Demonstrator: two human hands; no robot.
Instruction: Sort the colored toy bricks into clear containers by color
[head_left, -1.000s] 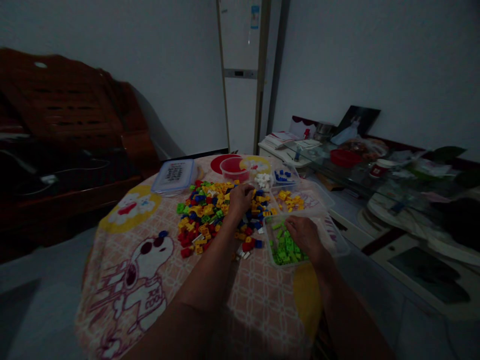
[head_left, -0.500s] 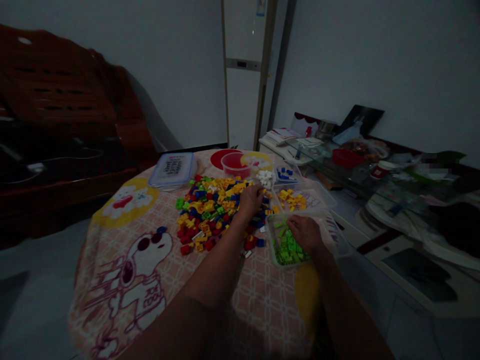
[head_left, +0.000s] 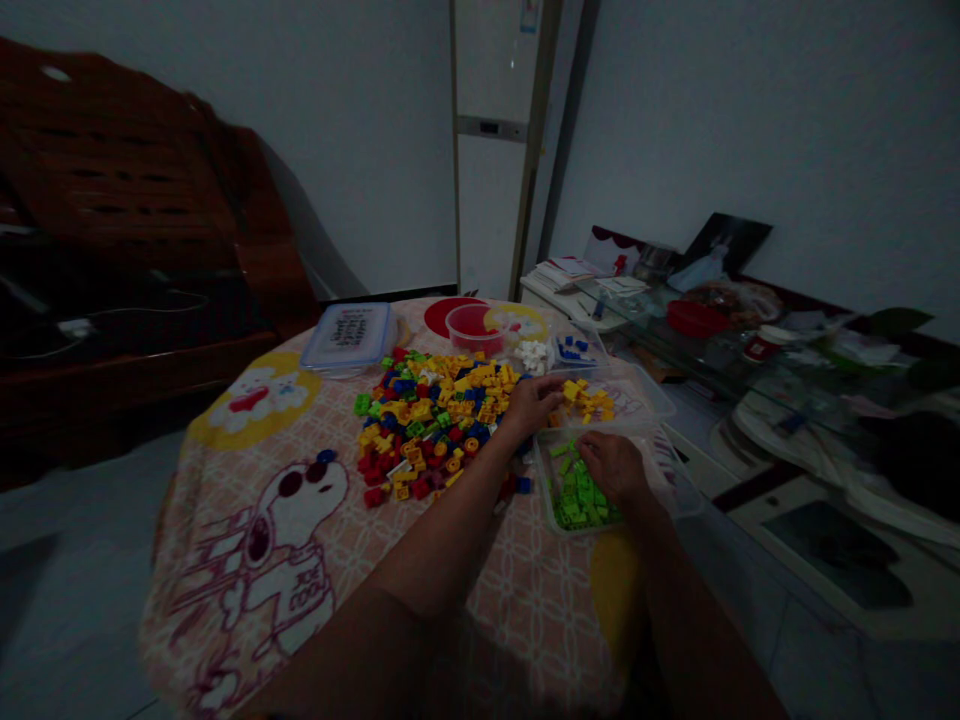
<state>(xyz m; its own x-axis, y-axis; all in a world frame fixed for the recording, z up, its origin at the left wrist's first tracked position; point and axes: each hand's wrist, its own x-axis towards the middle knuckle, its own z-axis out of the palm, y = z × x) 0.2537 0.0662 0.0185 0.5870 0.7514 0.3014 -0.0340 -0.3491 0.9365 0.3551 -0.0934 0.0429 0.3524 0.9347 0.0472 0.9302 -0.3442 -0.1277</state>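
My left hand [head_left: 531,406] is between the mixed pile of toy building bricks [head_left: 435,425] and the clear tray of yellow bricks [head_left: 589,400]. Its fingers stretch rightward, somewhat apart, beside the yellow bricks; I make out nothing held in them. Over the right side of a clear plastic box [head_left: 551,505] rests my right hand [head_left: 613,466], fingers bent and fingertips close together. Whatever they may pinch is too dark and small to name. Light green bricks [head_left: 581,495] lie in that box, below and left of the right hand.
White bricks [head_left: 533,356] lie behind the pile, beside a small container with blue bricks [head_left: 576,348]. A round clear bowl [head_left: 475,330] and a lidded plastic box [head_left: 349,338] stand at the table's back. A cluttered glass-topped stand [head_left: 675,330] is to the right.
My left hand has moved right, from over the mixed pile to the edge of the yellow bricks, and its fingers have extended. My right hand stays at the green box.
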